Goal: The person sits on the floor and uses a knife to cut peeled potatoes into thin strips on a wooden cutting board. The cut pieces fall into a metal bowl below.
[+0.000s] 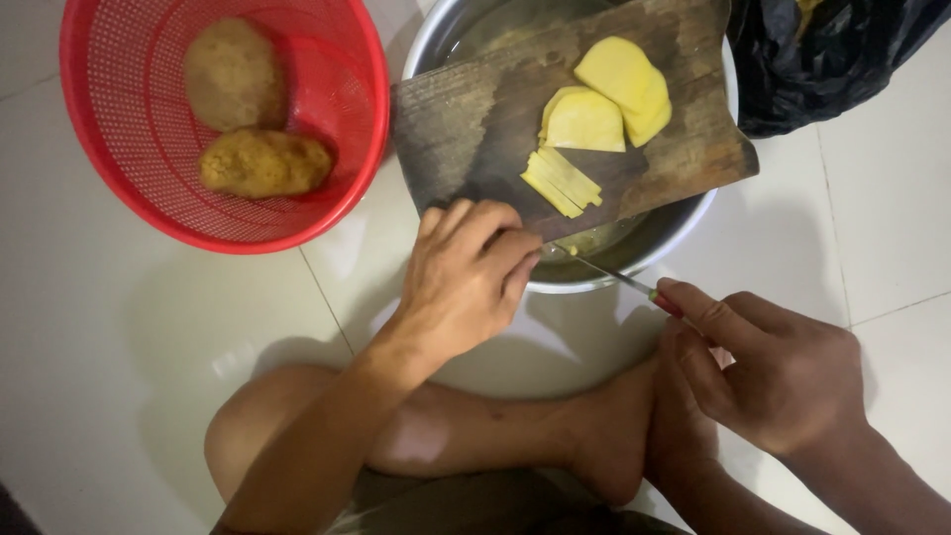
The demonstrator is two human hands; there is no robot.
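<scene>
Head view: right hand [783,372] in closed grip on thin, red-handled knife [619,277]; left hand [466,272] curled on wooden board [466,129].

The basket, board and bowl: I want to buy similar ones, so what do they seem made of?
Basket: looks like glossy red plastic, with fine moulded mesh.
Board: seems to be dark, worn wood; streaky grain shows, matte.
Bowl: probably steel or similar metal, judging by its shiny silver rim.

glossy white floor tiles [119,327], thin grout lines, soft reflections
</scene>
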